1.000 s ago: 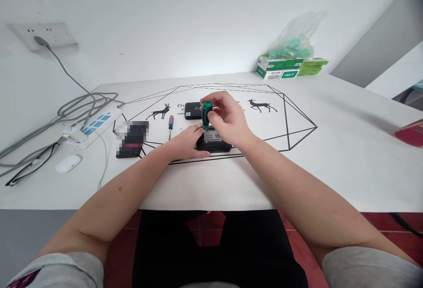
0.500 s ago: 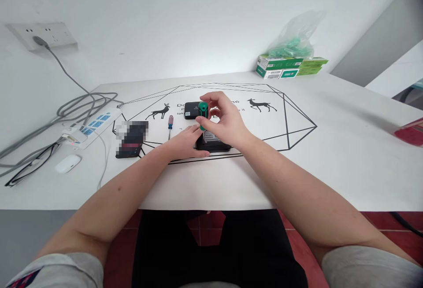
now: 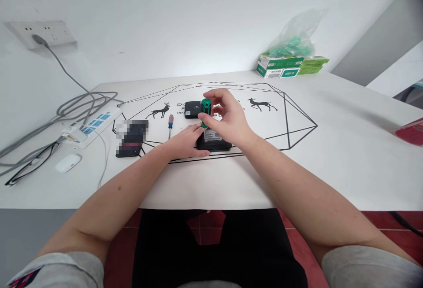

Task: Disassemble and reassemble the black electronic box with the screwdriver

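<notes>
While left grip (image 3: 187, 143), spread, braces black case (image 3: 218, 146), right grip (image 3: 230, 120) pinches green screwdriver (image 3: 206, 107) above case; best held upright.

This looks like a home or office workspace: a white desk (image 3: 357, 164) against a plain wall (image 3: 185, 24), a power strip (image 3: 95, 126) near its left edge, red floor tiles (image 3: 211, 236) below.
</notes>
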`<state>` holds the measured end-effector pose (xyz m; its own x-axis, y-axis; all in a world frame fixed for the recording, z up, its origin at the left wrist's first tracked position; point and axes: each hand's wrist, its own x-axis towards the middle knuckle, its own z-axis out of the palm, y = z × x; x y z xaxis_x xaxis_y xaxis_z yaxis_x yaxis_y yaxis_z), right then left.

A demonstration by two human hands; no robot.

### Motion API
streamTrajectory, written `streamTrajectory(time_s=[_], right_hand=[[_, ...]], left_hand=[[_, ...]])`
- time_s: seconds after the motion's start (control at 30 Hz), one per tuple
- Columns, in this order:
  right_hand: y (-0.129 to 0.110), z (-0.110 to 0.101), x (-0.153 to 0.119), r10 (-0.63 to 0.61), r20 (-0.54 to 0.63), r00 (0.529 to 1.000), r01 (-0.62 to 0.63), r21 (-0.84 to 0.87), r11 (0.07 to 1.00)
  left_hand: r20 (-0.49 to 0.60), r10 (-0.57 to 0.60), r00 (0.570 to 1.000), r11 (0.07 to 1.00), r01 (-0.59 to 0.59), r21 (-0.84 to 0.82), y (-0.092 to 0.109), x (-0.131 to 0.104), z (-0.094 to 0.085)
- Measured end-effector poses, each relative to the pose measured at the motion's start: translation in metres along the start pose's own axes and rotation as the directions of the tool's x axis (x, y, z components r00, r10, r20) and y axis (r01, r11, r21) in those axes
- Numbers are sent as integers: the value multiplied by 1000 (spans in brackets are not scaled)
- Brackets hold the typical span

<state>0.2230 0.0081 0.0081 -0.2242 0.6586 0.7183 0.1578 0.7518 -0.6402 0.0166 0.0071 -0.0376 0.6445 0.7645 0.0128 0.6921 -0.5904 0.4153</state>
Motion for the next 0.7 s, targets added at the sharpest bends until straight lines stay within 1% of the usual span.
streamTrajectory(time_s=[0.2,0.4,0.47,0.57,0.7], right_hand=[[-3,1,-1,5,35,999,-6,22,1000],[-5,-2,-1,6,114,993,-21,131,991],[-5,-2,0,-29,106,994,19,93,996],[-2,-2,2,-74,65,995,74,8,997],[-2,-1,2,-61,43,997,62,-7,998]], left_hand=[[-22,34,999,999,-34,-12,-2,1,1],[-26,26,999,1000,-26,2,-1,1,1],[-18,28,999,1000,-28,2,0,1,0],[-11,37,999,999,-37,2,2,0,-1],[-4,26,1000,1000,-26,5,2,-1,-2]])
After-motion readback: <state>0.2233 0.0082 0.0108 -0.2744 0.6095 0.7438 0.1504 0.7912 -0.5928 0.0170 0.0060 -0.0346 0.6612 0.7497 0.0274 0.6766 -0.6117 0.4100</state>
